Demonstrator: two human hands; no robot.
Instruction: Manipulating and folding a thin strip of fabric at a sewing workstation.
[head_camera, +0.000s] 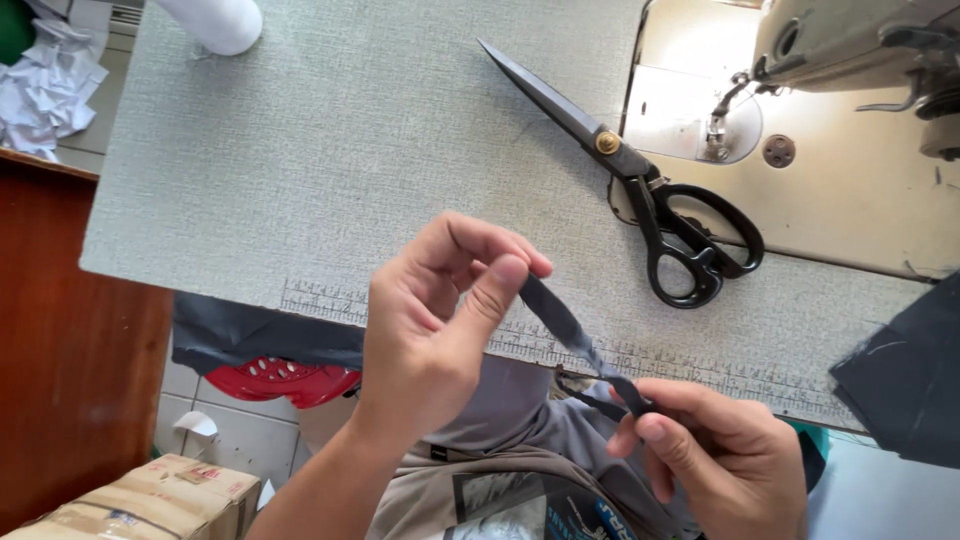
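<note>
While my left hand (430, 320) pinches one end of the narrow dark fabric strip (575, 340) between thumb and fingers, my right hand (715, 450) pinches the other end, holding it taut above the table edge (300, 290), near black scissors (650, 195).

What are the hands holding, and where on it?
A narrow dark fabric strip, pulled taut between both hands. The left hand pinches its upper end between thumb and fingertips; the right hand pinches its lower end.
</note>
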